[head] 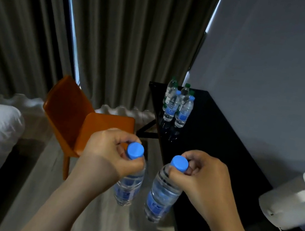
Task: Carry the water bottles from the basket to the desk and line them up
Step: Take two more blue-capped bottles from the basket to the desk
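Black desk (215, 130) by grey curtains (131, 31), orange chair (79, 115) beside

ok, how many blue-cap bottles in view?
4. The left bottle in the left hand, the right bottle in the right hand; two on the desk: front-left bottle, front-right bottle. Green-capped bottles behind may hide more.

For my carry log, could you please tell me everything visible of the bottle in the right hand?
The bottle is clear ribbed plastic with a blue cap and a blue label low on its body. The right hand grips its neck just under the cap; it hangs nearly upright, base tilted slightly leftward, in the air beside the desk edge. It touches nothing else.
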Tool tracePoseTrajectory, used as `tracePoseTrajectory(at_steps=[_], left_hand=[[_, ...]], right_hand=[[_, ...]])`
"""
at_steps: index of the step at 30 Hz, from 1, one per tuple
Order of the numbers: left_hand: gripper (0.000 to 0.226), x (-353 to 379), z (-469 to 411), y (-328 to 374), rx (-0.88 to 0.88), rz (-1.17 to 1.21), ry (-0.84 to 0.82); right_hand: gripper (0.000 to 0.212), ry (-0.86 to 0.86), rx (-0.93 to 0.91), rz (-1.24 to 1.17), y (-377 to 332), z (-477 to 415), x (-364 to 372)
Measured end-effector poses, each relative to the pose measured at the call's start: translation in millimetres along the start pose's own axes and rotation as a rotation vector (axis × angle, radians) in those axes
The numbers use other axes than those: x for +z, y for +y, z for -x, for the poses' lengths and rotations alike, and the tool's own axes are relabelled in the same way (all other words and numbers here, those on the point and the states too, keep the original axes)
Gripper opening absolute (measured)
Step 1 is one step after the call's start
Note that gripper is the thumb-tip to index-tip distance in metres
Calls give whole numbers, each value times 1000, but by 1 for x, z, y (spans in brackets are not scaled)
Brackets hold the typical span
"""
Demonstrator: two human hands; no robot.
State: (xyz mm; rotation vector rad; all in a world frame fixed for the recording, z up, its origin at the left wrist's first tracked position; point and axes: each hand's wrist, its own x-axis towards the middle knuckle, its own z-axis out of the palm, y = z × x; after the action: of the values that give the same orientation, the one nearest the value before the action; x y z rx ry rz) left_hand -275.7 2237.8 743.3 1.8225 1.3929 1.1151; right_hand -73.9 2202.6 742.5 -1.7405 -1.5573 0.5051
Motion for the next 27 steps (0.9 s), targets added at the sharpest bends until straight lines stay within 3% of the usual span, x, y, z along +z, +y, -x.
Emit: tracePoseTrajectory(at_steps=[7, 12, 27], left_hand=[[23, 4, -58, -22, 27, 50, -30], [33, 18, -108, -37, 59, 32, -4], [21, 104, -279, -49, 68, -103, -95]], right_hand=[[19, -9, 22, 2, 4, -57, 19], [17, -14, 36, -16, 15, -109, 29], [16, 24, 84, 46, 82, -281, 11]])
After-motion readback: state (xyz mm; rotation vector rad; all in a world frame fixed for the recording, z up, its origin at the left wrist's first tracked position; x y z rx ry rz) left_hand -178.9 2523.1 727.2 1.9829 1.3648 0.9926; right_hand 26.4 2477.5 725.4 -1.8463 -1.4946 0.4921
